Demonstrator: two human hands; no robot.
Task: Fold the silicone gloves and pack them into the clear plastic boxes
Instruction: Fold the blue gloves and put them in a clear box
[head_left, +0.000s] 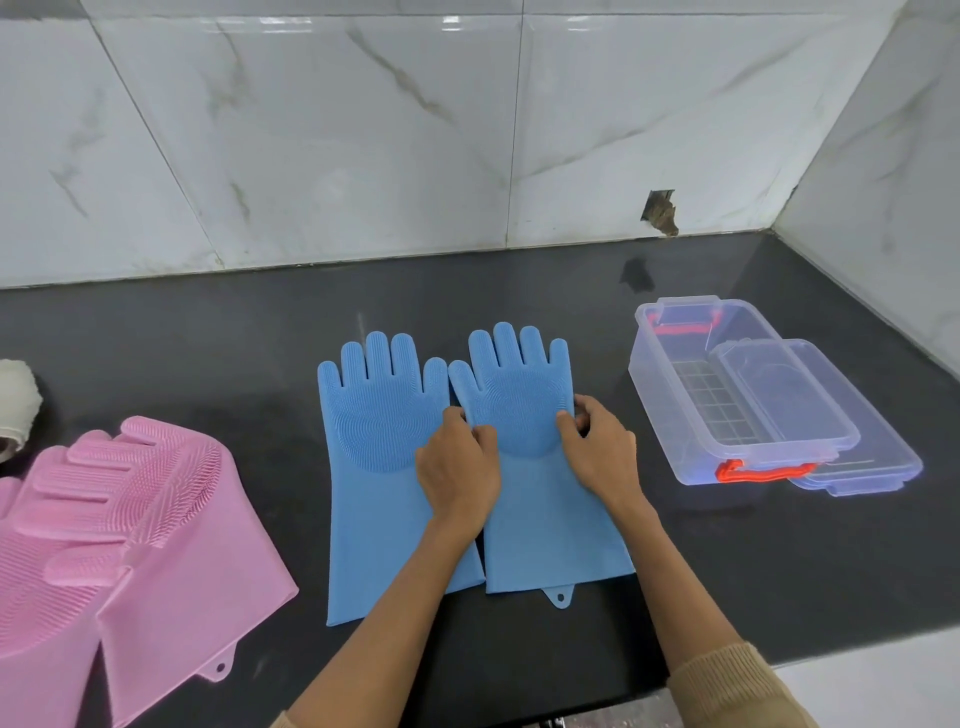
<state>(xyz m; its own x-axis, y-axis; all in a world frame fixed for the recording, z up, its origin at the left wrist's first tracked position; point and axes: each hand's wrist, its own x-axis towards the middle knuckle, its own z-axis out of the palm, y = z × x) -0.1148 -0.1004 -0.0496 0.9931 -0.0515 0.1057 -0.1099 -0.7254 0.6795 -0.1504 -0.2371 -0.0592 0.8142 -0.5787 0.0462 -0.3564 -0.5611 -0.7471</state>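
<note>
A: Hands status?

B: Left hand (457, 462) and right hand (597, 447) both on the right blue glove (524, 467), one on each side edge at palm height. Fingers curled in, thumbs on top, pinching the edges. Neither is spread wide.

A: Glove state?

B: Flat, unfolded, bristled palm up, fingertips toward the wall. Hang tab at its cuff. Left blue glove (379, 467) lies just beside it, also flat; thumbs of the two nearly touch, and the left hand's wrist crosses the left one's edge.

A: Where on the counter (208, 353)?

B: Centre, dark surface. Pink gloves (130, 530) to the left, stacked and partly cut off by the frame edge.

A: Boxes?

B: One clear box (727, 395) to the right, open, orange latches at both ends. Its lid (852, 431) leans against its right side. Well apart from the blue pair.
</note>
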